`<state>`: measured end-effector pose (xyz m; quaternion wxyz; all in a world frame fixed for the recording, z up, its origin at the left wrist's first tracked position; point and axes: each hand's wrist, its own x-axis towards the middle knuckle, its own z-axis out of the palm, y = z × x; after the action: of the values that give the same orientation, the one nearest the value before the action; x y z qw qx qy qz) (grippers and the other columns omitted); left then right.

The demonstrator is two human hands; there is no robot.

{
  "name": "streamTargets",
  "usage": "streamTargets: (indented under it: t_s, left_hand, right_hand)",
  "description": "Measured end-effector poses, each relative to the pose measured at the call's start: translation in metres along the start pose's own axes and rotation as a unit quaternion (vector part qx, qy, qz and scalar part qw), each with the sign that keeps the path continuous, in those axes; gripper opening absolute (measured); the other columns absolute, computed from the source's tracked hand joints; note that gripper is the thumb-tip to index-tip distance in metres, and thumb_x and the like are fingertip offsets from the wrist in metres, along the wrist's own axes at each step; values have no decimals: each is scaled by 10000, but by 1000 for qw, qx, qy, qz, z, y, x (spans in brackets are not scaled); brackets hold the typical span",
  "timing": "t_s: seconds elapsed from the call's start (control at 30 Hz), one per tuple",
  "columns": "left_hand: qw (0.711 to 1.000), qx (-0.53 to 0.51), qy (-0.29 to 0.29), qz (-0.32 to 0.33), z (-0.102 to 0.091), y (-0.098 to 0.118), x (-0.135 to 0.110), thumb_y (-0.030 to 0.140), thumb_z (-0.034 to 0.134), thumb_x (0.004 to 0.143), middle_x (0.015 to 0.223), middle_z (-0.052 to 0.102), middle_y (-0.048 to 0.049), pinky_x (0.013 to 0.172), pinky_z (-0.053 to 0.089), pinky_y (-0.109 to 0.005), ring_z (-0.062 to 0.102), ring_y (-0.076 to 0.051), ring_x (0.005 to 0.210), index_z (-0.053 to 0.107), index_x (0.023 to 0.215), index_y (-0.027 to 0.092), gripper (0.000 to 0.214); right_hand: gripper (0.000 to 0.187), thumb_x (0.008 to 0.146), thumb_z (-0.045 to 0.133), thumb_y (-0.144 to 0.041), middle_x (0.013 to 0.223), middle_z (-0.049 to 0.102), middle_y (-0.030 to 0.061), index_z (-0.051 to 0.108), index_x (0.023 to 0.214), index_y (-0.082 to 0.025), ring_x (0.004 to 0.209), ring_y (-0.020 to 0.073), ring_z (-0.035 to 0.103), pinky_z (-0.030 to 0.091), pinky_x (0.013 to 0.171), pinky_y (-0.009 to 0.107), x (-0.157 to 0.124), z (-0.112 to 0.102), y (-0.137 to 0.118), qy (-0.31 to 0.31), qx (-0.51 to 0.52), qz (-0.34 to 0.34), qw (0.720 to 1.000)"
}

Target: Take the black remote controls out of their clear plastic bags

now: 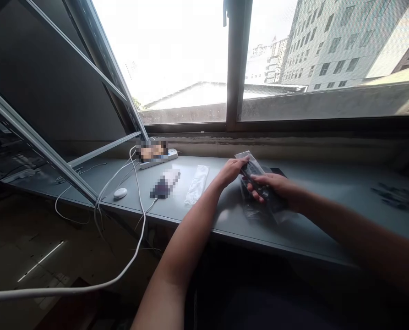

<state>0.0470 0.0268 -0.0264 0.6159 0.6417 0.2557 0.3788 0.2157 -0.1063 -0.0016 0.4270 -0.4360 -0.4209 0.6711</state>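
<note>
The left hand (233, 169) pinches the upper end of a clear bag (257, 163) while the right hand (275, 183) grasps the dark object (264, 191) seemingly inside it, over the desk (331, 176) — though slippery film could slide under that grip and let the dark object drop.

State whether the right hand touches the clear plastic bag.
Touching: the head view shows the right hand wrapped around the clear plastic bag, with no gap between them.
</note>
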Motion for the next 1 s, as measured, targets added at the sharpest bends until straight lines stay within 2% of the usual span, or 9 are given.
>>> streamTargets:
  t_s: [0.1, 0.2, 0.33, 0.4, 0.5, 0.63, 0.73, 0.83, 1.0]
  left_hand:
    - [1000, 4, 19, 9, -2, -2, 4, 718, 770, 941, 733, 676, -52, 755, 506, -296, 619, -162, 724, 746, 790, 132, 605]
    - [999, -12, 26, 17, -3, 1, 1, 724, 768, 938, 751, 681, -51, 790, 517, -297, 642, -163, 752, 744, 802, 136, 605]
    - [999, -32, -4, -12, -5, 6, -4, 732, 803, 906, 788, 702, -58, 808, 537, -307, 637, -151, 734, 751, 854, 133, 604]
    - [999, -32, -26, -25, -6, 5, -3, 736, 825, 888, 785, 705, -64, 787, 540, -307, 628, -148, 717, 744, 844, 130, 614]
    - [999, -23, -30, 2, -7, 0, 3, 762, 836, 861, 729, 676, -52, 736, 521, -298, 597, -135, 669, 718, 769, 131, 648]
    - [999, -1, 5, 35, -7, -1, 4, 803, 773, 887, 717, 664, -37, 743, 512, -292, 594, -131, 674, 714, 754, 139, 679]
    - [1000, 0, -8, -4, -6, 5, -3, 817, 718, 924, 757, 697, -59, 812, 543, -326, 642, -161, 721, 737, 794, 140, 690]
    - [998, -7, -39, -45, -5, 9, -7, 788, 786, 894, 746, 683, -60, 830, 545, -352, 643, -173, 717, 720, 793, 146, 653]
    - [999, -8, -38, -35, -6, 10, -5, 730, 843, 873, 764, 678, -51, 804, 511, -329, 608, -143, 702, 705, 803, 128, 622]
  right_hand:
    - [173, 1107, 742, -288, 786, 796, 111, 780, 1022, -143, 526, 149, 684, 644, 526, 229, 1, -3, -1, 8, -8, 16, 1000]
    - [138, 1090, 763, -268, 793, 794, 97, 774, 1012, -154, 503, 140, 661, 634, 516, 229, 0, -5, -1, -14, 1, 7, 1000]
    - [228, 1081, 798, -353, 772, 786, 101, 773, 985, -148, 516, 145, 668, 631, 523, 228, -2, -5, -2, -23, -5, -11, 1000]
    - [199, 1088, 785, -331, 773, 787, 99, 775, 1007, -149, 528, 149, 676, 645, 533, 233, -2, -5, -2, -18, -1, -2, 1000]
    - [115, 1099, 751, -270, 830, 808, 106, 769, 1075, -159, 560, 167, 715, 673, 546, 251, 0, -5, -4, 0, 20, 21, 1000]
    - [127, 1113, 722, -269, 941, 833, 120, 766, 1172, -165, 621, 184, 759, 690, 565, 266, 1, -6, -3, 8, 30, 35, 999]
    - [142, 1131, 691, -283, 911, 822, 100, 773, 1171, -174, 569, 160, 710, 661, 531, 243, 1, -6, -1, -11, 30, 13, 999]
    - [129, 1127, 687, -279, 920, 824, 105, 771, 1127, -181, 572, 161, 704, 655, 523, 238, 0, -5, -1, -13, 34, 1, 999]
    - [248, 1162, 604, -372, 972, 819, 133, 754, 1166, -174, 671, 204, 759, 694, 575, 286, -3, -3, -5, -30, 63, 55, 996]
